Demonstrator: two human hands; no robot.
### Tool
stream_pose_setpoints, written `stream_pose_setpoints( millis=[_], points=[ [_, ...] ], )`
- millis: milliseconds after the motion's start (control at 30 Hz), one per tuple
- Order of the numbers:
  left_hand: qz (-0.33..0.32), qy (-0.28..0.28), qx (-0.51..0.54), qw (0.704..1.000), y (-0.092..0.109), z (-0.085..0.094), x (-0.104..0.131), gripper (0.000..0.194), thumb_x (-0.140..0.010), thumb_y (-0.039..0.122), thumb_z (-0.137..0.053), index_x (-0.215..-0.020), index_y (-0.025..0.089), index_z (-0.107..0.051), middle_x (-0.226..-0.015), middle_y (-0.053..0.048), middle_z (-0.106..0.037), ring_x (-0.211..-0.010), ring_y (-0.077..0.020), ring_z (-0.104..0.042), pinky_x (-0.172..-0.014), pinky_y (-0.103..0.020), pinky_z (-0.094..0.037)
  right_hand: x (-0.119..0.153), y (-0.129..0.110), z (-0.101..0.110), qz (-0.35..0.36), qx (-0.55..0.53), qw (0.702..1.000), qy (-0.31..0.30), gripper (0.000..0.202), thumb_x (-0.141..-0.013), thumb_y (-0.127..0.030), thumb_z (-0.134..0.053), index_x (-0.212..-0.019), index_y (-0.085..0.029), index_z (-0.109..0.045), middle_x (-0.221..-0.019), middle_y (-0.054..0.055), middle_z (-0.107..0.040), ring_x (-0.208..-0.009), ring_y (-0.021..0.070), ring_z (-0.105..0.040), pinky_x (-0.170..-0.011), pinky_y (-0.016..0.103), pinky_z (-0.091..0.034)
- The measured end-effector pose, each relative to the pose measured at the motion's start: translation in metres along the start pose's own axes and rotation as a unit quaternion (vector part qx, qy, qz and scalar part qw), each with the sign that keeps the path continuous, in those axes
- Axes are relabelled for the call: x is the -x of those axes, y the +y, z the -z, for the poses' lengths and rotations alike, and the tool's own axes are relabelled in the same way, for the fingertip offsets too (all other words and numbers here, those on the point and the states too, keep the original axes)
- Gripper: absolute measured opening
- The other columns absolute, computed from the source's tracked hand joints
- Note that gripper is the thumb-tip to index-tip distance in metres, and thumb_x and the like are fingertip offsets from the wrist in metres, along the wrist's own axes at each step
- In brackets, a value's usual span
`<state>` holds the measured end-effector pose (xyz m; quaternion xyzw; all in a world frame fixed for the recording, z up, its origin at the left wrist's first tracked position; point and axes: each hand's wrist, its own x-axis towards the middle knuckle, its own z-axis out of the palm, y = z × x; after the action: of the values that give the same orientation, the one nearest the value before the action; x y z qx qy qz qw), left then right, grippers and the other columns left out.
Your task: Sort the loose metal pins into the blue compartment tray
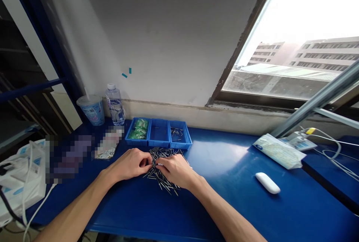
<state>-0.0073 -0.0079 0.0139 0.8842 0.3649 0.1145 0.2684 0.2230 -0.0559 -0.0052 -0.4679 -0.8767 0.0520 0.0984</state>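
A loose pile of slim dark metal pins (165, 185), perhaps screwdriver bits, lies on the blue table in front of three joined blue bins. At the pile's left side my left hand (131, 164) is closed, thumb and forefinger pinched together; what lies between the fingertips is too small to make out. Facing it, my right hand (178, 169) is closed over the pile, with a few shiny metal pins at its fingertips. The two hands' fingertips nearly meet. Green-and-clear packets fill the left bin (127, 138); a few pins lie in the middle bin (159, 137) and several in the right bin (185, 145).
Behind on the left stand a lidded cup (94, 111) and a water bottle (114, 105). A white power strip (25, 182) with cables lies far left. On the right are a white oval case (267, 183), a tissue pack (279, 150) and a metal window strut (314, 100).
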Motion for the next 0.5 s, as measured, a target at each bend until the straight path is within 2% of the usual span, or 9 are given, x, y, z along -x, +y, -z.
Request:
stream_pose_setpoints(
  millis=[267,500],
  points=[
    [-0.013,0.006,-0.014,1.0,-0.0022,-0.0036,-0.0016,0.012,-0.095,0.025,-0.06,-0.094,0.022,-0.072,-0.069,0.002,-0.07,-0.063,-0.0154,-0.063,-0.061,-0.024,-0.036,-0.0015,-0.0008,0.0003,-0.003,0.002,1.0,-0.001,0.019,-0.109,-0.026,-0.055,-0.109,-0.023,-0.074,-0.081,0.002,-0.079,-0.066,0.0151,-0.07,-0.058,0.027,-0.029],
    [-0.023,0.013,-0.012,1.0,-0.0058,-0.005,-0.0012,0.016,-0.097,0.026,-0.058,-0.09,0.022,-0.072,-0.07,0.001,-0.07,-0.062,-0.0152,-0.063,-0.06,-0.025,-0.036,-0.0019,-0.0012,0.0003,-0.007,0.001,1.0,-0.009,0.02,-0.109,-0.026,-0.055,-0.109,-0.022,-0.075,-0.08,0.003,-0.078,-0.064,0.0147,-0.068,-0.058,0.026,-0.029]
  ],
)
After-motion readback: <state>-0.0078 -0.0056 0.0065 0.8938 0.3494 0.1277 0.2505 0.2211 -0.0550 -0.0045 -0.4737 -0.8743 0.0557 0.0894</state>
